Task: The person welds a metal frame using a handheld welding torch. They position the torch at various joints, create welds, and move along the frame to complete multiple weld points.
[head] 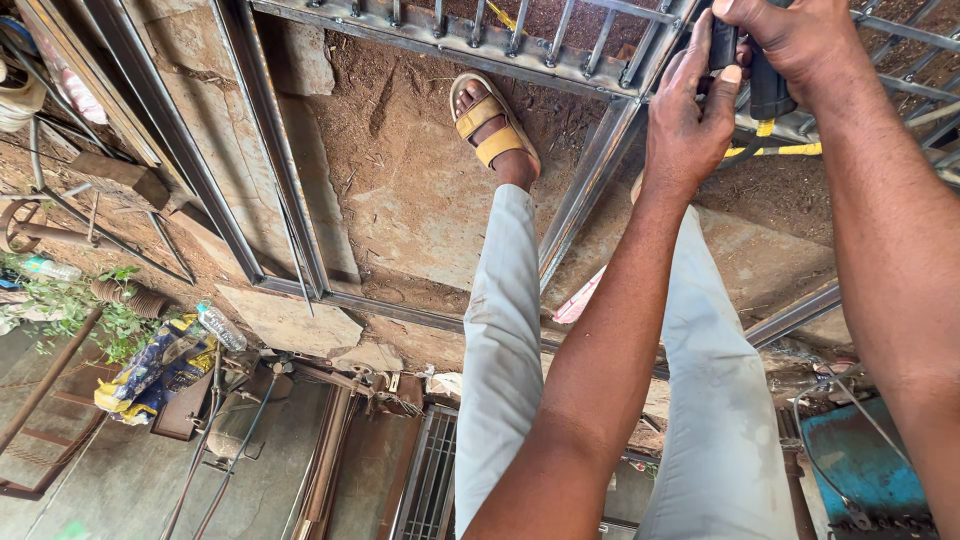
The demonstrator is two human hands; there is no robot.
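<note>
My right hand is closed over the top of a black tool at the upper right. My left hand reaches up beside it, with thumb and fingers pinching the tool's left part. A yellow cable runs out under the tool. Both hands are over a grey metal gate frame with a row of short bars, which lies on the dirt ground. The tool's working end is hidden by my hands.
My foot in a yellow sandal stands on the dirt inside the frame, my legs in light trousers. A plastic bottle, colourful wrappers and scrap metal lie at lower left. A blue container sits at lower right.
</note>
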